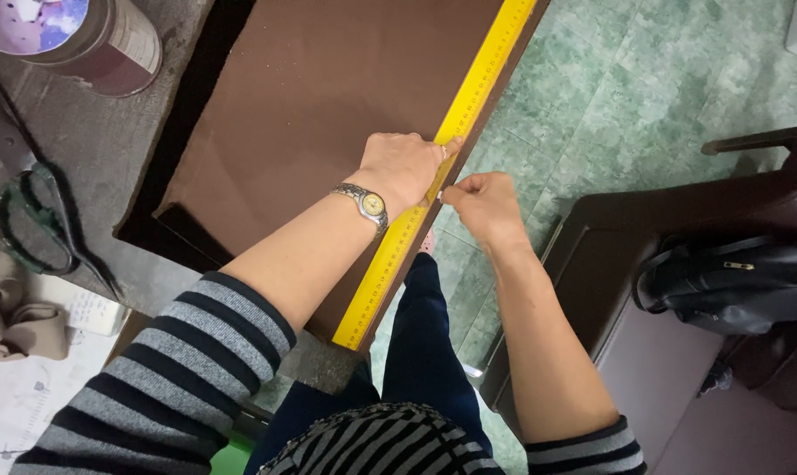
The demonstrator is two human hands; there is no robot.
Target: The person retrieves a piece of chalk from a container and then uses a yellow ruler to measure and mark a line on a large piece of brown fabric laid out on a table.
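A long yellow ruler lies along the right edge of a brown sheet of fabric spread on a grey worktable. My left hand, with a metal wristwatch on its wrist, presses down flat on the ruler about halfway along it. My right hand is right beside it at the ruler's outer edge, fingers pinched on something small and pale; what it is cannot be made out.
Black-handled scissors lie at the table's left. A round tin stands at the top left. Papers and folded beige cloth sit at the lower left. A dark wooden chair with a black bag stands on the green tiled floor.
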